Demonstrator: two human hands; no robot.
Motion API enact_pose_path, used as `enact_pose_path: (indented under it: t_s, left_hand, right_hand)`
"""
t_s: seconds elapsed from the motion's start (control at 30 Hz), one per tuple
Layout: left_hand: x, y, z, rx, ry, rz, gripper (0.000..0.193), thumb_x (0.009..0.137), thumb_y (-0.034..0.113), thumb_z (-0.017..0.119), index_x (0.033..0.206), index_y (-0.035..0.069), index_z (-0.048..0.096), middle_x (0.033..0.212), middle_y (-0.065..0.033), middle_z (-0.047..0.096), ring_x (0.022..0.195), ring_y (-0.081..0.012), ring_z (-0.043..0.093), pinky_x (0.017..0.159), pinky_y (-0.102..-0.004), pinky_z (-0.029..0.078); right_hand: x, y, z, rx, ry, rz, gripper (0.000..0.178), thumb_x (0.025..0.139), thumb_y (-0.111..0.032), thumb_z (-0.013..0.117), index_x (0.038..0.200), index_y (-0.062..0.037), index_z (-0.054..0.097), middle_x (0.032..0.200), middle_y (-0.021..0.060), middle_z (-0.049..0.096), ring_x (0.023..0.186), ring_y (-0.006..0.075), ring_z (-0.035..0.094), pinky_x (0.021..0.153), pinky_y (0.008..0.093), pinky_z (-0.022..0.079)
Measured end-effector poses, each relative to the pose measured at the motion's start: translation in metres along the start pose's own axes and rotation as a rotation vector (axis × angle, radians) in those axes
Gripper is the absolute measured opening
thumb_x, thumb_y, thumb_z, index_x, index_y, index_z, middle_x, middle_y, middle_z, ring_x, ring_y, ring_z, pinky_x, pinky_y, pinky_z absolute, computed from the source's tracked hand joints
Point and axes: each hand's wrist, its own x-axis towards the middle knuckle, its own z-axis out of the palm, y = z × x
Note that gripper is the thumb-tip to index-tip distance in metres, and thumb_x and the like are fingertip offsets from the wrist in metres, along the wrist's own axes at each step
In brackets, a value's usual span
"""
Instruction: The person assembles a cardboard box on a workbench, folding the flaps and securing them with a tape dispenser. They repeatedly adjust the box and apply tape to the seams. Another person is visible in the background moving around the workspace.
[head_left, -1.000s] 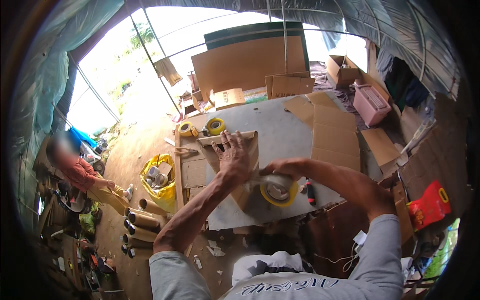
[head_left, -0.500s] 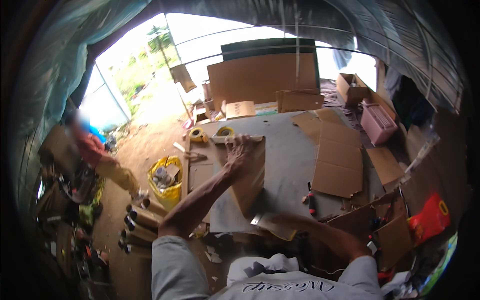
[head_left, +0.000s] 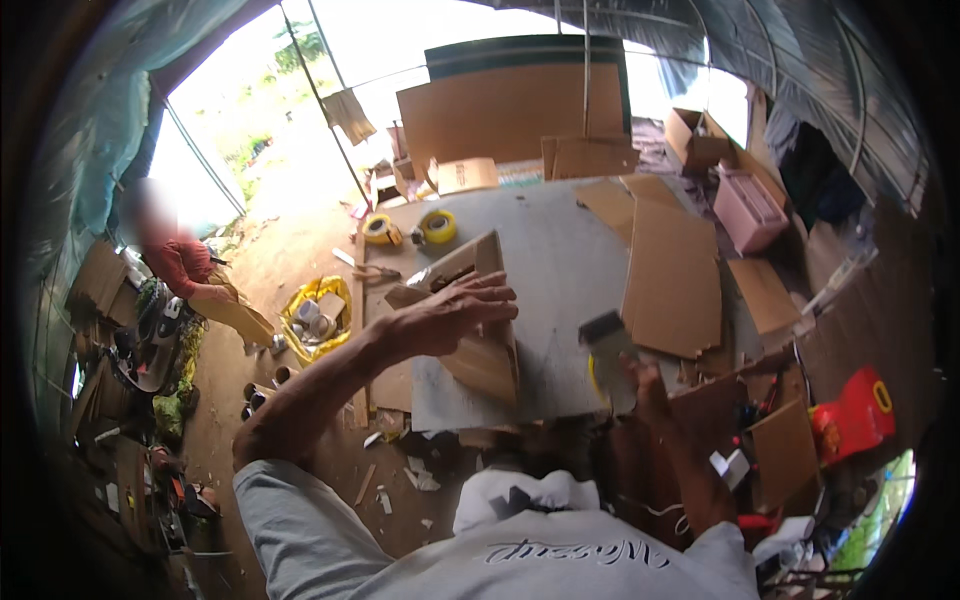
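Observation:
My left hand [head_left: 455, 312] is held over a brown cardboard box [head_left: 488, 365] on the grey table [head_left: 562, 270]. Its fingers are stretched out toward the right, and it grips nothing. Whether the palm touches the box is hidden. The box's upper flaps stand partly raised behind the hand. In my right hand [head_left: 645, 385], closed at the table's near right, is a tape dispenser [head_left: 603, 345] with a dark front end and some yellow along its side. It is blurred by motion and held away from the box.
Two yellow tape rolls [head_left: 437, 227] lie at the table's far left. Flat cardboard sheets [head_left: 675, 280] cover its right side, with a pink container [head_left: 750, 212] beyond. A yellow bag [head_left: 342, 330] stands on the floor at left. Another person [head_left: 185, 265] sits farther left.
My right hand has swung the tape dispenser away from the box to the right. My left hand has opened off the box's far edge and come nearer; the flaps now stand raised.

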Motion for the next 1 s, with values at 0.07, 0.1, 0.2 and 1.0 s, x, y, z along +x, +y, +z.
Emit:
enact_pose_path:
  t_s: [0.07, 0.1, 0.2, 1.0]
  left_hand:
    - [-0.006, 0.005, -0.004, -0.029, -0.022, 0.019, 0.079, 0.065, -0.027, 0.057, 0.137, 0.005, 0.057, 0.154, -0.014, 0.046, 0.154, -0.0364, 0.023, 0.128, -0.0482, 0.023]
    - [-0.008, 0.007, -0.006, -0.037, -0.046, 0.03, 0.08, 0.064, -0.028, 0.057, 0.137, 0.005, 0.057, 0.155, -0.0142, 0.045, 0.154, -0.0359, 0.022, 0.128, -0.0475, 0.022]
    - [-0.002, -0.002, -0.011, -0.048, -0.086, 0.096, 0.076, 0.066, -0.025, 0.06, 0.136, 0.005, 0.059, 0.154, -0.0145, 0.047, 0.152, -0.0344, 0.028, 0.127, -0.0452, 0.026]
    - [0.052, -0.127, -0.022, -1.189, 0.338, 0.061, 0.013, 0.098, 0.008, 0.065, 0.101, 0.0, 0.075, 0.093, -0.0031, 0.067, 0.092, -0.0105, 0.063, 0.086, -0.03, 0.054]
  right_hand:
    - [-0.002, -0.052, 0.018, -0.058, -0.01, -0.104, 0.038, 0.097, -0.035, 0.066, 0.104, 0.0023, 0.071, 0.09, 0.0026, 0.069, 0.084, 0.0105, 0.062, 0.077, 0.0293, 0.05]
    - [0.001, -0.074, 0.023, -0.085, -0.06, -0.104, 0.038, 0.097, -0.035, 0.066, 0.104, 0.0023, 0.071, 0.089, 0.0027, 0.069, 0.082, 0.0105, 0.061, 0.075, 0.0289, 0.05]
    - [0.008, -0.086, 0.027, -0.08, -0.099, -0.085, 0.04, 0.097, -0.037, 0.067, 0.105, 0.002, 0.069, 0.086, 0.0012, 0.067, 0.078, 0.0093, 0.058, 0.069, 0.0266, 0.047]
    - [0.101, -0.176, 0.148, -0.691, -0.336, -0.162, 0.069, 0.085, -0.064, 0.068, 0.092, 0.0039, 0.059, 0.072, 0.0098, 0.061, 0.067, 0.0171, 0.06, 0.062, 0.0331, 0.047]
